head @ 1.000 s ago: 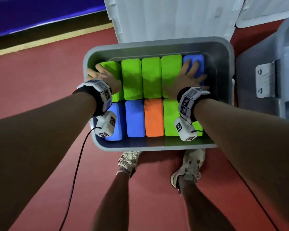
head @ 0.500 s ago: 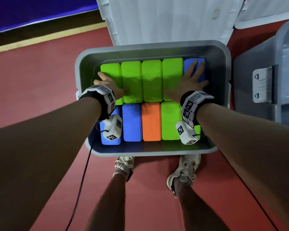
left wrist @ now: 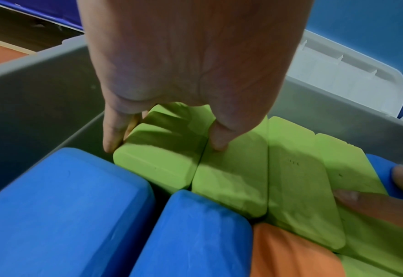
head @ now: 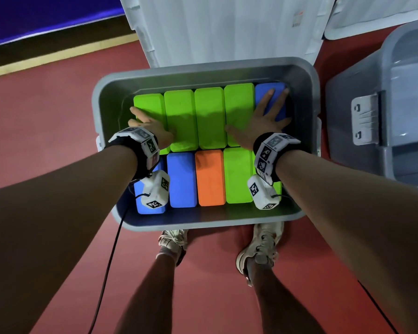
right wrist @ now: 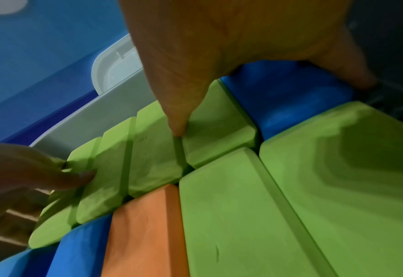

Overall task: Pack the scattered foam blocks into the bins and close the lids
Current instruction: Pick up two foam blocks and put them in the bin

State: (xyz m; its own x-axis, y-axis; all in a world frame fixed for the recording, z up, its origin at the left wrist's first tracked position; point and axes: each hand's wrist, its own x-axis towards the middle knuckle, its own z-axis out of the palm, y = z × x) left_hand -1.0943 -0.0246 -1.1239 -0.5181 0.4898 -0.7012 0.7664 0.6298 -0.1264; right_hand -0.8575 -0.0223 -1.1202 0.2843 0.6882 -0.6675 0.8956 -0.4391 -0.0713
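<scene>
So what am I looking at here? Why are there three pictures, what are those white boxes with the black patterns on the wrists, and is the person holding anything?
No robot here: a person is packing foam blocks into a grey bin on a red floor. The wide picture comes from a camera on their head, looking down. The other two come from small white cameras strapped under each wrist, looking along the hand; the patterned squares sit on those wrist units.

Nothing is lifted. The left hand lies on the far-left green block, its little finger down the block's outer side and its thumb at the seam with the next block. The right hand lies spread over the far-right blue block and the green one beside it. Nearer the person lies a second row with an orange block. The white lid stands open behind; another grey bin is on the right.
</scene>
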